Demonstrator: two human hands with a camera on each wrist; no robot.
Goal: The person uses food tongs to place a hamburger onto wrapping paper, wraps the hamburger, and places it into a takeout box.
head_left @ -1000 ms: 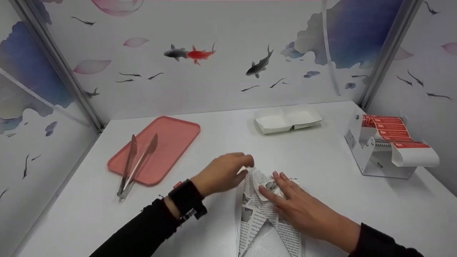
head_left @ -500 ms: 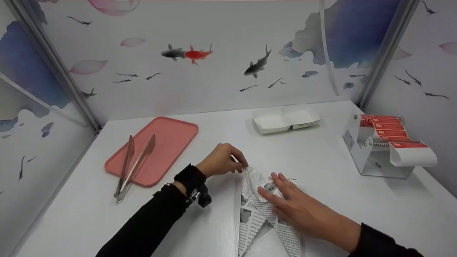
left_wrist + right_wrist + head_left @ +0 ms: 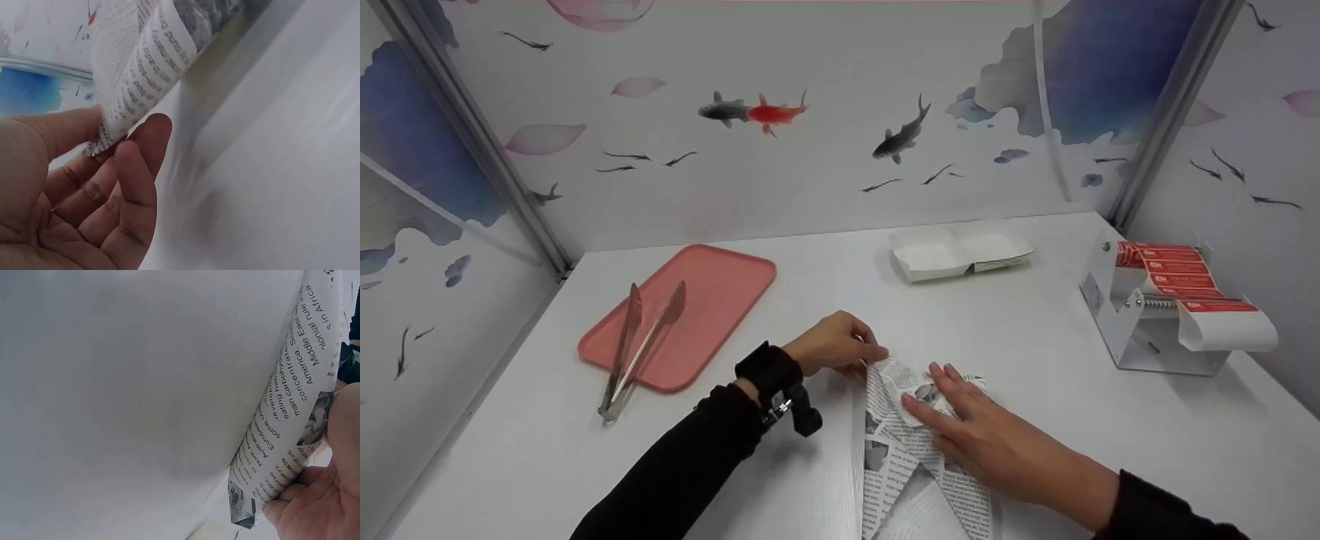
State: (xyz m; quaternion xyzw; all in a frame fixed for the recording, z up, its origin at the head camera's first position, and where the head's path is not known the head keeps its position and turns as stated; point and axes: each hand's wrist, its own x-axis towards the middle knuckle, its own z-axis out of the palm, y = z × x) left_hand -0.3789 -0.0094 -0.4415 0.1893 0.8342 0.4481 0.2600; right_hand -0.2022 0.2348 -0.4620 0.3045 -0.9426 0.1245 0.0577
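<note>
A sheet of newsprint-patterned wrapping paper [image 3: 885, 472], folded over on itself, lies at the table's front middle. My left hand [image 3: 834, 343] pinches its far left corner; in the left wrist view the thumb and fingers hold the tip of the paper [image 3: 143, 70], lifted off the table. On top of the folded part rests my right hand [image 3: 986, 439], fingers straight and slightly spread. The right wrist view shows a rounded printed fold of the paper [image 3: 292, 394] along that hand. Whatever lies inside the folds is hidden.
A pink tray [image 3: 720, 300] with metal tongs [image 3: 622, 367] lying across it sits at the left. At the back stands an open white paper food box [image 3: 934, 255]. On the right is a label dispenser [image 3: 1170, 315] with a roll of red-and-white stickers. Printed panels enclose the table.
My left hand has come down from above the paper and now pinches its far left corner. My right hand has stayed on the folded paper.
</note>
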